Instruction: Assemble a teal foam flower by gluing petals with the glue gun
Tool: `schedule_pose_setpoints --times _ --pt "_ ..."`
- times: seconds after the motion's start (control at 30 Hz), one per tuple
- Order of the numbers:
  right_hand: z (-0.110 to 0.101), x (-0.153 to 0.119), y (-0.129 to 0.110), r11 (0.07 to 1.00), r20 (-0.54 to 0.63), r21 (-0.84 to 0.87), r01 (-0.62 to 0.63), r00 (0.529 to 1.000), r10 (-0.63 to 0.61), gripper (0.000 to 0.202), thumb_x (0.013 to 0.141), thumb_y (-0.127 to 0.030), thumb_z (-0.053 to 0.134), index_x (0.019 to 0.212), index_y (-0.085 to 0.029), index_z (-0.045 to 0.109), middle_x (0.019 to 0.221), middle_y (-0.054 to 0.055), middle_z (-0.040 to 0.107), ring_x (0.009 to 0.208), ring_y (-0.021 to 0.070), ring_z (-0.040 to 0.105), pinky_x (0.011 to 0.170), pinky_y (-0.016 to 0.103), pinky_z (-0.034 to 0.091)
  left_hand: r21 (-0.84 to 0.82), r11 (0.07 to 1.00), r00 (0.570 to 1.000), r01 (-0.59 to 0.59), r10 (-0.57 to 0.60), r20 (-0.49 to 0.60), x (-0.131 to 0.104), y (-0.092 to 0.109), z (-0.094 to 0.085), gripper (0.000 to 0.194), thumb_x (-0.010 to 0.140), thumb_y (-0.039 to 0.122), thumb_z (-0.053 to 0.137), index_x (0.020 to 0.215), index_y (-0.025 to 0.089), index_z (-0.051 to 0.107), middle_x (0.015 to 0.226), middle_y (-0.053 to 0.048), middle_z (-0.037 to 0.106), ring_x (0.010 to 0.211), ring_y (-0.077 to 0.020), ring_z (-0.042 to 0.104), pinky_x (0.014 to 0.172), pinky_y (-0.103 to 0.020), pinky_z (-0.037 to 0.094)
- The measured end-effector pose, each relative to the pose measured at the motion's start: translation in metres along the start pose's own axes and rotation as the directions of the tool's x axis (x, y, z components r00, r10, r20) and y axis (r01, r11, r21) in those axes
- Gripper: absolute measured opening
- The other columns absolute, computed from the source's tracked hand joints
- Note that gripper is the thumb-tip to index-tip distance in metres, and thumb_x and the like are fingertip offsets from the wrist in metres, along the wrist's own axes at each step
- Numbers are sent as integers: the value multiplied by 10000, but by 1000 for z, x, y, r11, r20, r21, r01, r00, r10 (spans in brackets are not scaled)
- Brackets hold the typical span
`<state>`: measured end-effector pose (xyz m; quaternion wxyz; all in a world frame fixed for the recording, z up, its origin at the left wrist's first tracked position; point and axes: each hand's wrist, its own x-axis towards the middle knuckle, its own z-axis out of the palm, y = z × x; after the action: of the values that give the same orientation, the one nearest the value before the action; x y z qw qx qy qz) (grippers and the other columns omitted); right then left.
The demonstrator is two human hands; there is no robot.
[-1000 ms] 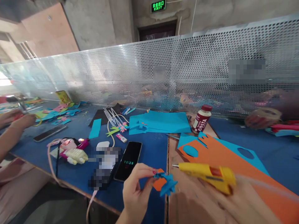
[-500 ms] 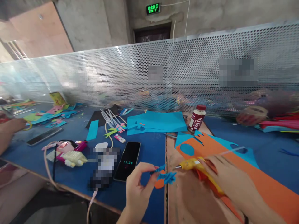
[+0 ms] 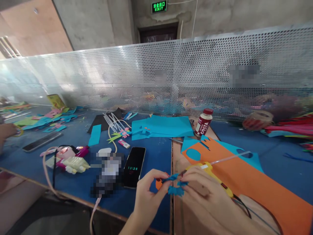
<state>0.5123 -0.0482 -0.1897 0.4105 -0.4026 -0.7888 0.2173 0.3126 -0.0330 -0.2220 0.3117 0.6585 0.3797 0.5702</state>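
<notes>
Between thumb and fingers, my left hand (image 3: pixel 148 192) pinches a small blue paper flower (image 3: pixel 175 190) with fringed, cut edges. A small orange paper piece (image 3: pixel 158 184) shows beside the left fingertips. My right hand (image 3: pixel 207 191) has its fingertips closed on the flower's right side. Just behind the right hand, the yellow hot glue gun (image 3: pixel 208 167) lies on the table, partly hidden by the fingers. A clear glue stick (image 3: pixel 231 158) pokes out of its back. Orange paper (image 3: pixel 230 163) with blue paper (image 3: pixel 193 154) under it spreads out to the right.
Behind the hands stand a Costa bottle (image 3: pixel 203 123) and blue sheets (image 3: pixel 166 125). A phone (image 3: pixel 134 167), a cabled power bank with a blurred face (image 3: pixel 107 176) and white glue sticks (image 3: pixel 112 122) lie left. A perforated metal screen (image 3: pixel 137 78) crosses the back. Another person's hand (image 3: pixel 7 132) is far left.
My right hand has let go of the glue gun, which now rests on the table, and has moved left to grip the blue paper flower. My left hand still holds the flower.
</notes>
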Motion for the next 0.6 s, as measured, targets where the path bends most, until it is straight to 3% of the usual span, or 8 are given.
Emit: schedule_pose_setpoints --times 0.1,0.17,0.4,0.6 --pt "3 0 0 990 -48 37 -139 989 140 84 934 -326 575 923 -279 644 921 -20 670 869 150 621 737 283 486 1 1000 1000 20 -20 7 0 -1 0 50 828 163 661 851 207 655 832 -9 705 793 -158 687 717 -243 549" --pt "5 0 0 986 -58 26 -166 984 167 96 935 -320 565 902 -271 641 899 -22 662 848 148 616 728 278 482 11 1000 1000 7 -7 14 1 -1 0 55 829 159 660 853 208 654 835 -8 704 793 -155 684 715 -241 545" --pt "13 -7 5 996 -106 15 -91 990 92 40 936 -243 558 912 -265 580 881 -41 620 824 119 589 738 254 462 20 994 993 -106 104 57 1 0 -1 85 839 123 647 870 201 652 817 -10 699 784 -153 678 723 -253 541" --pt "15 -11 6 1000 -139 3 2 990 -2 111 915 -159 568 958 -261 561 886 -24 608 818 133 579 725 280 463 19 982 980 -186 184 79 2 4 -2 94 840 113 660 867 203 657 813 -22 711 780 -167 676 717 -276 541"
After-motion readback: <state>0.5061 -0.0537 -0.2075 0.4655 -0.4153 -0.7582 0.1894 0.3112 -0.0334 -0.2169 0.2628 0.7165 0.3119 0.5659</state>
